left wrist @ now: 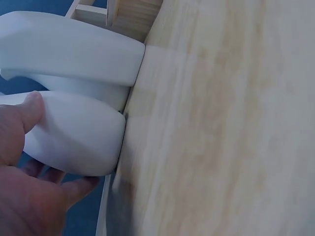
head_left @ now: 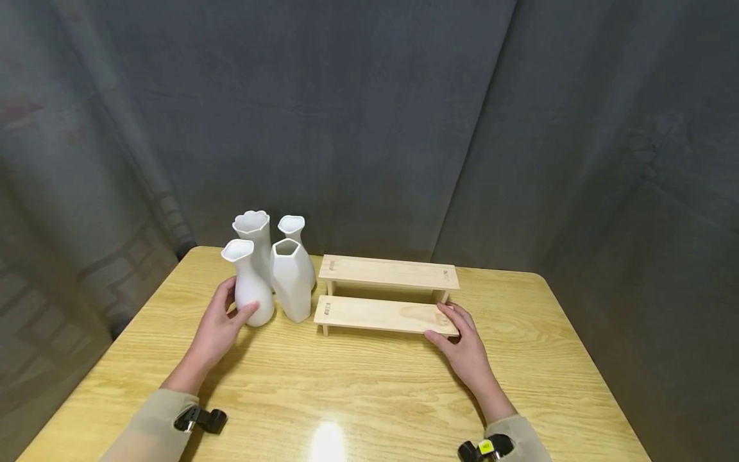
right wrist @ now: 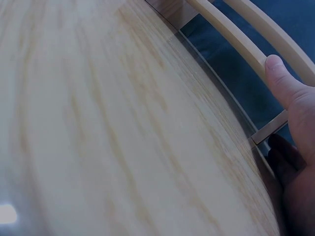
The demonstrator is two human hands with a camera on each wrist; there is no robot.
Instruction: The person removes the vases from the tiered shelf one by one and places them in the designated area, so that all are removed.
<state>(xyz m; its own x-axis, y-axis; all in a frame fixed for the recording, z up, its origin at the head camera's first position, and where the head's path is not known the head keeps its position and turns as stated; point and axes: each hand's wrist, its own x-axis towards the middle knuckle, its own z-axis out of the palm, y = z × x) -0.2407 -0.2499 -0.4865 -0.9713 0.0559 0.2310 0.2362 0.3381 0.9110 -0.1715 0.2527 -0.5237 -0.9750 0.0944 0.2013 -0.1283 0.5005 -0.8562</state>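
In the head view, my left hand (head_left: 218, 326) holds the lower body of a white vase (head_left: 251, 289) with a flared rim, standing at the front left of a group. The left wrist view has my thumb on one side of that vase (left wrist: 81, 130) and my fingers on the other. On the right, my right hand (head_left: 466, 350) grips the right end of the lower board of a two-tier wooden shelf (head_left: 375, 314). In the right wrist view, the thumb (right wrist: 280, 73) lies against the board's front edge, with the other fingers partly hidden in shadow near a leg.
A faceted white vase (head_left: 293, 282) stands between the held vase and the shelf. Behind are a scalloped-rim vase (head_left: 261, 242) and a narrow-necked vase (head_left: 292, 226). All rest on a wooden table (head_left: 369, 378) with a grey curtain (head_left: 358, 128) behind it.
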